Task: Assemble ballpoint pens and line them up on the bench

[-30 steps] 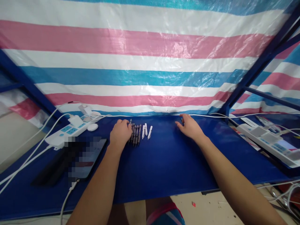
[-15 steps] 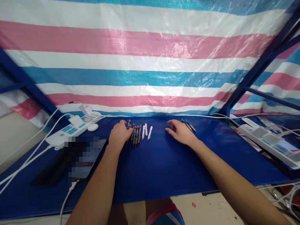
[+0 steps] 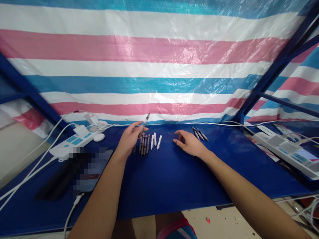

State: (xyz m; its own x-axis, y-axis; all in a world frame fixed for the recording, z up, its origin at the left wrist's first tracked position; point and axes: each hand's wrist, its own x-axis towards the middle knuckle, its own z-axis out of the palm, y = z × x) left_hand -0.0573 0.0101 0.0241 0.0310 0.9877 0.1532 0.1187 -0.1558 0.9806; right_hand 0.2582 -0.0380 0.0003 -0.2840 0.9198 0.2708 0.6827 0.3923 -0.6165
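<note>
My left hand point(image 3: 129, 138) is closed on a dark pen point(image 3: 145, 122), tilted with its upper end pointing up and right. Just below lie several dark pens point(image 3: 144, 146) side by side on the blue desk, one partly hidden by the hand. To their right are 3 white pens point(image 3: 155, 141). My right hand point(image 3: 188, 142) hovers over or rests on the desk, fingers curved and apart, with nothing in it. Beyond its fingers, 3 dark pens point(image 3: 199, 133) lie slanted together near the back edge.
A white power strip point(image 3: 74, 141) with plugs and cables stands at the left, beside a round white disc point(image 3: 99, 137). A tablet point(image 3: 99, 169), partly blurred, lies before it. Another power strip point(image 3: 289, 152) is at the right. Striped sheeting point(image 3: 159, 69) hangs behind the desk point(image 3: 169, 186).
My left hand has lifted a dark pen off the left group and tilted it up to the right. My right hand has shifted slightly left, uncovering more of the right-hand pens.
</note>
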